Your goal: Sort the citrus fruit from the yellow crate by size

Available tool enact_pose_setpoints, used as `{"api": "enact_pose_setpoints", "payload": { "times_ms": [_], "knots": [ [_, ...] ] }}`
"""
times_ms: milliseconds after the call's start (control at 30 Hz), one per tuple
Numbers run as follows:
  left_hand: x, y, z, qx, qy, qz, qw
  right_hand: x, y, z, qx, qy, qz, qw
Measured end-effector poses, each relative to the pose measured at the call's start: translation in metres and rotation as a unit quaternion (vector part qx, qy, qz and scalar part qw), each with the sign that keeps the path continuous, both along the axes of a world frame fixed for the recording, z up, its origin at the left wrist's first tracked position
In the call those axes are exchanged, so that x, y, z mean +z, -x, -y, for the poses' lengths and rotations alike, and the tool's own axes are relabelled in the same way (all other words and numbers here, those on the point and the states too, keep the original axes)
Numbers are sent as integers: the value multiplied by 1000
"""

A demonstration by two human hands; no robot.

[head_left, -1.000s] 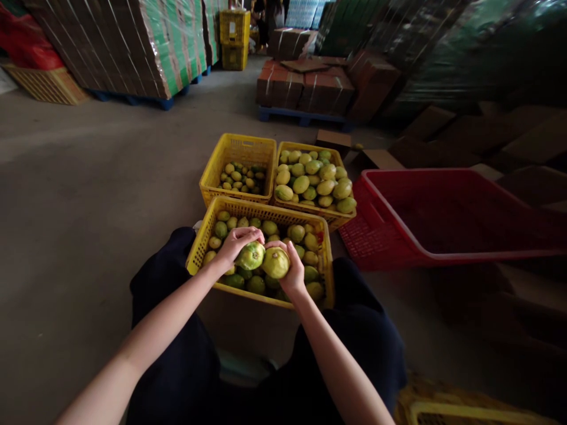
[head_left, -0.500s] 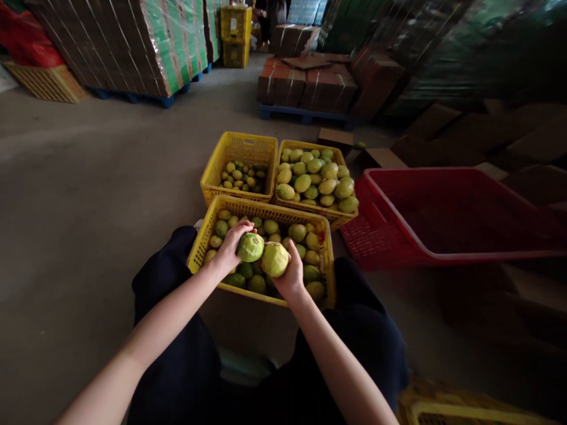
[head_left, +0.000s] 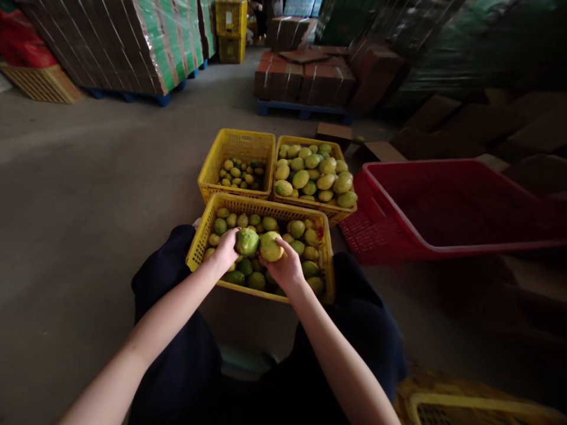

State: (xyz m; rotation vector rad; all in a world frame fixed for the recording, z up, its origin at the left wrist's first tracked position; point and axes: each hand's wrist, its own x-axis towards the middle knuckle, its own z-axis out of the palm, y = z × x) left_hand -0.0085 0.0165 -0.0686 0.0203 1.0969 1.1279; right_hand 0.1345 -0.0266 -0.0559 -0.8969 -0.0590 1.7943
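Note:
Over the near yellow crate (head_left: 261, 203), my left hand (head_left: 227, 248) is closed round a greenish lemon (head_left: 247, 241). A yellower lemon (head_left: 270, 247) sits in my right hand (head_left: 287, 265), thumb along its upper right side and fingers beneath. The two fruits are side by side, with a narrow gap between them. Below my hands, the crate holds many green and yellow lemons (head_left: 256, 280). It stands between my knees, and my wrists hide part of its contents.
Behind it stand a yellow crate (head_left: 208, 177) of smaller lemons and another heaped with large lemons (head_left: 300, 179). To the right is a red basket (head_left: 385, 206). Cartons (head_left: 328, 82) rest on a blue pallet farther back. A yellow crate's rim (head_left: 469, 402) shows at bottom right.
Both lemons have shifted slightly left and turned in my hands. The gap between them is a little wider. My view has tilted slightly downward.

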Motion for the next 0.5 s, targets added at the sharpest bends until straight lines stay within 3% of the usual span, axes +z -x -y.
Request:
{"api": "enact_pose_setpoints", "payload": {
  "times_ms": [200, 500],
  "knots": [
    [9, 0, 0, -11, 31, -3, 999, 10, 0, 0, -4, 30, 8, 1000],
    [11, 2, -2, 18, -2, 30, 999, 12, -2, -2, 4, -5, -10, 1000]
  ]
}}
